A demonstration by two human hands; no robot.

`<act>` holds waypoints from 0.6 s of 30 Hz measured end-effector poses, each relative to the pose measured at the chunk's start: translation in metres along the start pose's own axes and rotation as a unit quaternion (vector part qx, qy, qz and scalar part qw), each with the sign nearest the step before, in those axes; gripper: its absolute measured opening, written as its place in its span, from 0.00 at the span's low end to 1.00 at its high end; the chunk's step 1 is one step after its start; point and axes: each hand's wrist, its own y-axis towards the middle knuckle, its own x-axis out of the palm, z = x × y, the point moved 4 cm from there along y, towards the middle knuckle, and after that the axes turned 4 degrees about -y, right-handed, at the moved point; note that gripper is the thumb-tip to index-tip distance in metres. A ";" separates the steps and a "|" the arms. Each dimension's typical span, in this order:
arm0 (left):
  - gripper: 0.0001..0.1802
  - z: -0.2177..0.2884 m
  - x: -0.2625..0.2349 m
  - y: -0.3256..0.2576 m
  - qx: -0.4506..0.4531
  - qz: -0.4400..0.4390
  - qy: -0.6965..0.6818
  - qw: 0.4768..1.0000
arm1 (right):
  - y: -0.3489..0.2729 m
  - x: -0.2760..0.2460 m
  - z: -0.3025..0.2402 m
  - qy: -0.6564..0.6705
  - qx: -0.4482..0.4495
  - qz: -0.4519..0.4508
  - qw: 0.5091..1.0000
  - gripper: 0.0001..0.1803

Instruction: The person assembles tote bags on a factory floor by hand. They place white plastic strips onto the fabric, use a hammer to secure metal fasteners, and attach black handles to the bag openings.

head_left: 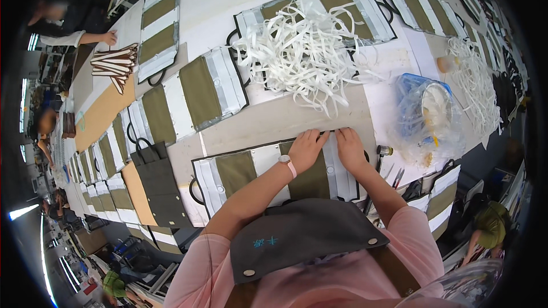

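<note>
A flat bag panel (267,159) lies in front of me, with olive-green and white bands, dark edging and a black loop handle at its left end. My left hand (307,147), with a pink-strapped watch on the wrist, is at the panel's far edge, fingers bent over it. Close beside it, my right hand (348,147) is on the same edge, thumbs almost meeting. Both hands seem to pinch the edge; the fingertips' undersides are hidden.
Beyond the panel is a heap of white strips (302,51). To the right sit a blue plastic-lined container (428,108), a small jar (385,150) and a pen-like tool (398,178). More panels (200,91) and a dark bag (161,185) lie leftward; a co-worker's hand (108,37) is far left.
</note>
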 end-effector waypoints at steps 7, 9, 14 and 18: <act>0.28 0.004 0.002 0.004 0.007 -0.016 0.041 0.999 | -0.004 0.004 0.001 0.014 -0.012 -0.034 0.999 0.18; 0.28 0.004 0.004 0.004 0.008 -0.019 0.051 0.999 | -0.001 -0.001 0.000 0.040 0.032 -0.053 0.997 0.18; 0.28 0.004 0.002 -0.001 0.011 -0.009 0.049 0.999 | -0.009 0.007 -0.007 -0.041 -0.006 0.008 0.999 0.18; 0.28 0.002 0.004 -0.005 0.015 -0.004 0.024 1.000 | -0.012 0.011 -0.002 -0.011 0.025 -0.087 0.996 0.21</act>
